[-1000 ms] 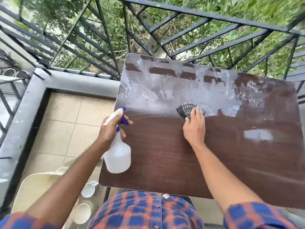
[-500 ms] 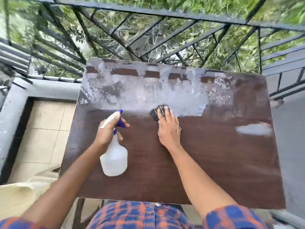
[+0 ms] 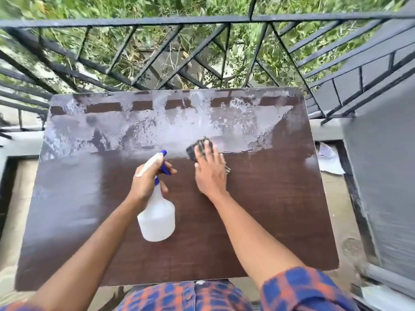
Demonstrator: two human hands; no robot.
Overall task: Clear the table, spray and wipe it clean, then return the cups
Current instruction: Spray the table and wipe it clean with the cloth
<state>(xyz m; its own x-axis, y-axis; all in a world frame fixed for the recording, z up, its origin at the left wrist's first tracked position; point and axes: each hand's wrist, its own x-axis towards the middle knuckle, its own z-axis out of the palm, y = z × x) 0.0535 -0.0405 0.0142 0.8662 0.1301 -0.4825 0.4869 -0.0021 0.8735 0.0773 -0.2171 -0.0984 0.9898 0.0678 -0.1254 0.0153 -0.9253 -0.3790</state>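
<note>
Wiping the sprayed table (image 3: 269,221)
My right hand (image 3: 210,173) lies flat on the cloth (image 3: 195,149) at mid-table; my left hand (image 3: 148,180) grips the spray bottle (image 3: 157,221). Next, I judge: firm strokes across the far, wet half. Cups out of view.

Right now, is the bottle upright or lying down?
Upright: the left hand grips the bottle by its neck, nozzle on top. Whether its base touches the table, I cannot tell.

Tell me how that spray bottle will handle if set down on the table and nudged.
The spray bottle is probably light: the left hand carries it by the neck. Its wide body under a narrow neck should stand steadily. On the wet table it may slide rather than tip.
</note>
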